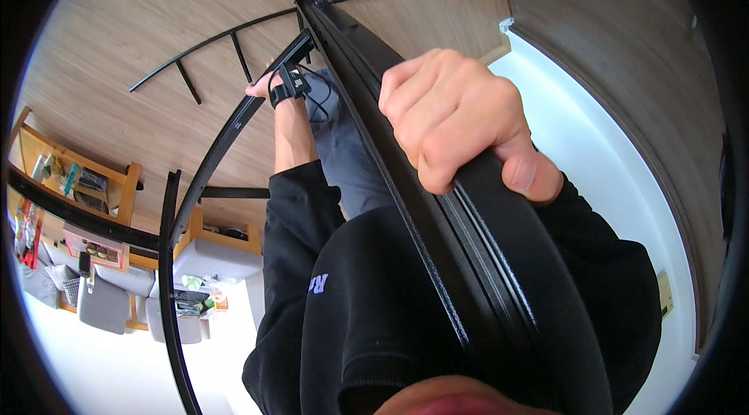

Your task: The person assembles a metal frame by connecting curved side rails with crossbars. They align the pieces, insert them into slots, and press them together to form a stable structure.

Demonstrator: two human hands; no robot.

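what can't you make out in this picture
All in the head view:
- Most of the bare left hand: hidden by the slim black metal bar and square black wrist device.
- Palm of the bare right hand: hidden by its own back.
- Near end of the thick black metal beam: cut off by the lower edge.

Wood-grain flooring (140, 5), a white wall (585, 134) and grey-cushioned wooden seating (104, 307) lie in bright light.

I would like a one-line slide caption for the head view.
Right hand grips a long black beam; left hand touches another black bar.
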